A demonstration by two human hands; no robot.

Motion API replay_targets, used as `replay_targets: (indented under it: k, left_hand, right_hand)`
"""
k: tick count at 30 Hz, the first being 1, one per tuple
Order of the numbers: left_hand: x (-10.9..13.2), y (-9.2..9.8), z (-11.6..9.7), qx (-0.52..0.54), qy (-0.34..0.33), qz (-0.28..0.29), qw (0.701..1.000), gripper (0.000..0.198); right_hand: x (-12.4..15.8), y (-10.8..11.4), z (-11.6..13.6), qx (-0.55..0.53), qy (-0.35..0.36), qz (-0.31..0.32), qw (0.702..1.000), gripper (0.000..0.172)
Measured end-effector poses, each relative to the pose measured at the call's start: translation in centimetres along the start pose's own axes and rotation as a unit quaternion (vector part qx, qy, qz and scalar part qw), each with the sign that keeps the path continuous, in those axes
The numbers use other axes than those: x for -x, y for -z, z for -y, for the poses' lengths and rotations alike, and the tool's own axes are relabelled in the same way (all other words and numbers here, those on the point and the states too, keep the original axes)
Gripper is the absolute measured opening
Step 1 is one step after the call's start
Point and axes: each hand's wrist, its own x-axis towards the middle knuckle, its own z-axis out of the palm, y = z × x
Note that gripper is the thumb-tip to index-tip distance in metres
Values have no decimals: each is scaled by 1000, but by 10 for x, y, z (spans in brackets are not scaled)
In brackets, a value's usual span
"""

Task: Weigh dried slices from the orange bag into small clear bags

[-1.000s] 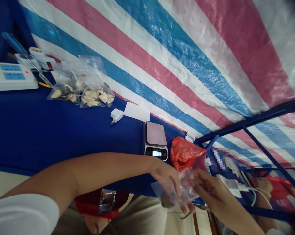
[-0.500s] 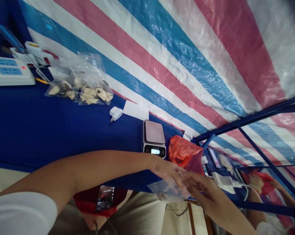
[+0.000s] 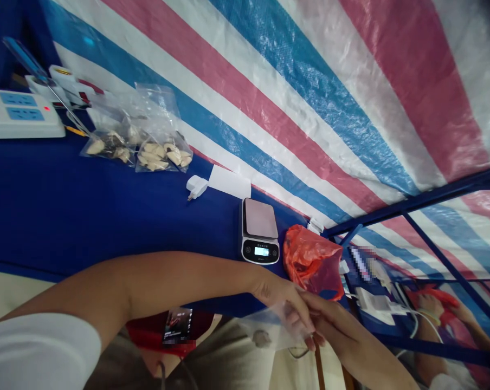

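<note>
Over my lap, a small clear plastic bag [image 3: 265, 325] hangs tilted, with a greyish-brown lump [image 3: 262, 339] in its lower end. My left hand [image 3: 288, 303] pinches the bag near its right end, fingers closed. Against it, my right hand [image 3: 324, 314] has its fingers bent around the same end of the bag; the fingertips of both hands overlap there. Just beyond my hands stands a digital kitchen scale [image 3: 260, 219] with a lit display and a bare weighing plate. Right of the scale lies a crumpled red plastic bag [image 3: 310, 257].
Clear bags of pale sliced pieces [image 3: 153, 154] lie at the back left, near a power strip [image 3: 23, 114]. A white charger plug [image 3: 197, 187] and a white paper [image 3: 231, 181] lie behind. Blue frame bars [image 3: 432, 238] stand right, with another person's hands [image 3: 430, 303] beyond. A phone [image 3: 178, 325] rests on my lap.
The clear bag has swung left and down, and its lump now shows more plainly. My hands have shifted slightly along its edge. The whole view has moved a little.
</note>
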Motion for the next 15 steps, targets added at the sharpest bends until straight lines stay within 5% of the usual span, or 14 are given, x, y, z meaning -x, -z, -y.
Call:
replay_targets:
  k: [3,7,15]
  left_hand:
    - [-5,1,4,51,31,13,998,40]
    - [-8,4,10,41,-5,26,999,46]
    - [-5,5,15,-10,2,3,1000,32]
  right_hand:
    - [1,1,-2,-8,-8,-7,1000,57]
    - [2,0,-2,-18,-9,-12,1000,52]
    - [-3,-10,5,2,30,-16,999,48]
